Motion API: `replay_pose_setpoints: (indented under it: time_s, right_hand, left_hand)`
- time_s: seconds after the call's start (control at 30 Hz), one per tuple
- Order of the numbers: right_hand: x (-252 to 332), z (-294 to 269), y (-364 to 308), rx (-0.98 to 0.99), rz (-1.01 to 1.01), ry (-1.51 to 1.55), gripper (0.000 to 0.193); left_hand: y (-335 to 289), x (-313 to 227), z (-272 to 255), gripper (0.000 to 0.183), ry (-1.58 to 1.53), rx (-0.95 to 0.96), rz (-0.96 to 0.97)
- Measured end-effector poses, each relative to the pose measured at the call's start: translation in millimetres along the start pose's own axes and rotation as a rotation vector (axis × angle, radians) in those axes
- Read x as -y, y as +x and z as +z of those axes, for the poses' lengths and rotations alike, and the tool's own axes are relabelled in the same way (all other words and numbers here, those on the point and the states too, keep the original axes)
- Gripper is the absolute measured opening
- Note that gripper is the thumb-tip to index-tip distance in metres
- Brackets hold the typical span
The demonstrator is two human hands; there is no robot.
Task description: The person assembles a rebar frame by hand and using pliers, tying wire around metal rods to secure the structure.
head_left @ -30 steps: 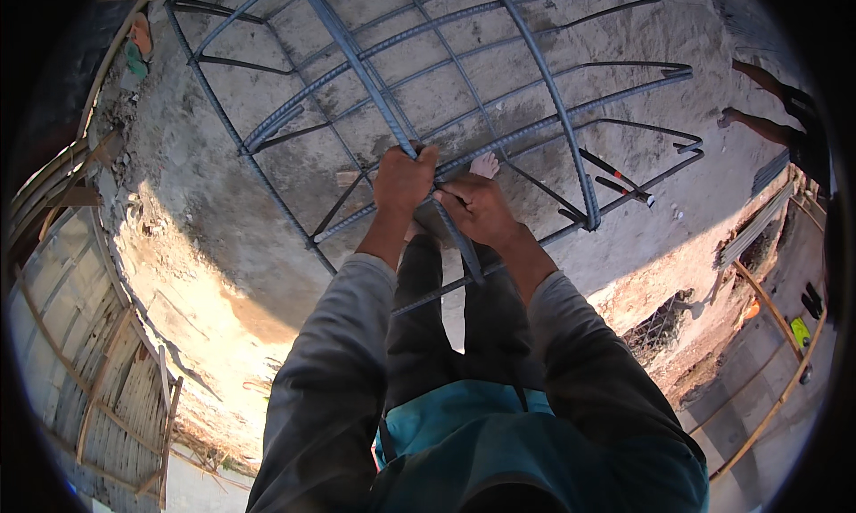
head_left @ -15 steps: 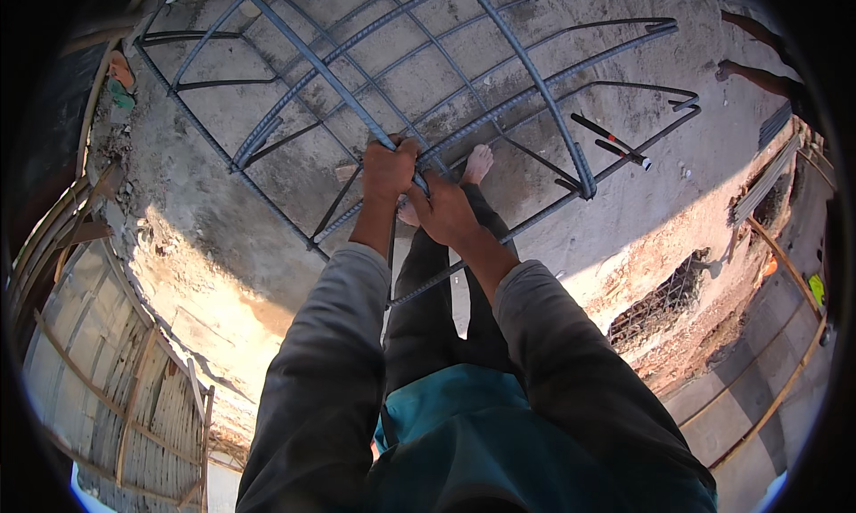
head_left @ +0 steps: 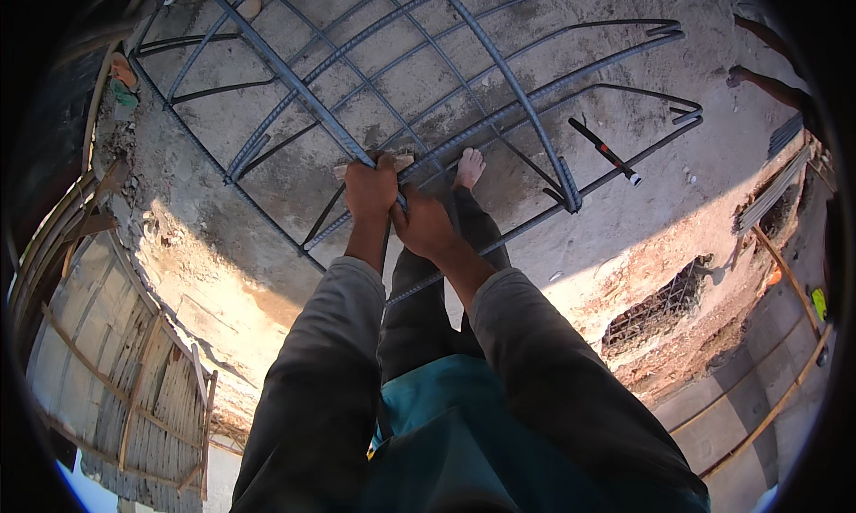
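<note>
My left hand [head_left: 371, 190] is closed round a thick ribbed steel bar [head_left: 299, 86] that slants down from the far left. Just below it, my right hand [head_left: 426, 226] grips the lower end of the same bar. Beneath the hands lies a mat of crossed rebar [head_left: 526, 103], with several rods bent into hooks at their ends. A pale flat block [head_left: 403, 161] shows partly behind my left hand. One bare foot [head_left: 470, 168] stands among the rods, right of my hands.
A slim dark tool [head_left: 606, 152] with a red band and white tip lies by the right rods. Another person's limbs [head_left: 769, 86] reach in at far right. Down at the right is a pit with mesh [head_left: 655, 308]; corrugated sheeting [head_left: 116, 388] stands lower left.
Both hands and the bar's lower end have shifted left and slightly down, the grip unchanged. More of the pale block shows now. The other foot, seen before beside my hands, is now hidden.
</note>
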State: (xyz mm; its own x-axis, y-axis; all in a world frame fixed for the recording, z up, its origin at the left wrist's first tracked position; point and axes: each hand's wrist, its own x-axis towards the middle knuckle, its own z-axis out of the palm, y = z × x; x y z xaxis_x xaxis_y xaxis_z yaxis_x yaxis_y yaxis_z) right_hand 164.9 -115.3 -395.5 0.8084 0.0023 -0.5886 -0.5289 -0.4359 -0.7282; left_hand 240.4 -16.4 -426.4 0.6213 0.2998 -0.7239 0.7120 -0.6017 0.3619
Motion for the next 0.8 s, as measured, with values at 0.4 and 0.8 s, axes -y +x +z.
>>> replay_pose_setpoints:
  time_s: [0.4,0.8]
  right_hand:
    - [-25,-61,30,-0.005,-0.644,-0.205,0.03]
    - [-11,-82,68,0.262,-0.988,-0.512,0.015]
  left_hand:
    - [2,10,1,0.03,-0.109,0.048,0.119]
    - [6,7,-9,0.032,-0.125,0.115,0.29]
